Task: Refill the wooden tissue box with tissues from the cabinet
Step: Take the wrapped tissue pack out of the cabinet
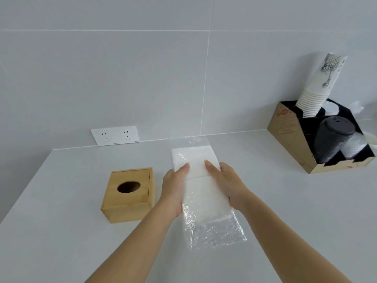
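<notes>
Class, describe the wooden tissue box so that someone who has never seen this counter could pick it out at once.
Start at the pale grey counter, below the white double wall socket. There, left of the plastic-wrapped tissue pack, sits the wooden tissue box. It alone is honey-coloured wood, with one dark oval hole in its lid.

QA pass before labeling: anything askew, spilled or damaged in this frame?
Nothing spilled or broken. The tissue pack has loose, crumpled wrap at its near end. The white paper cup stack leans out of the cardboard organizer. The wooden tissue box shows no tissue in its hole.
</notes>
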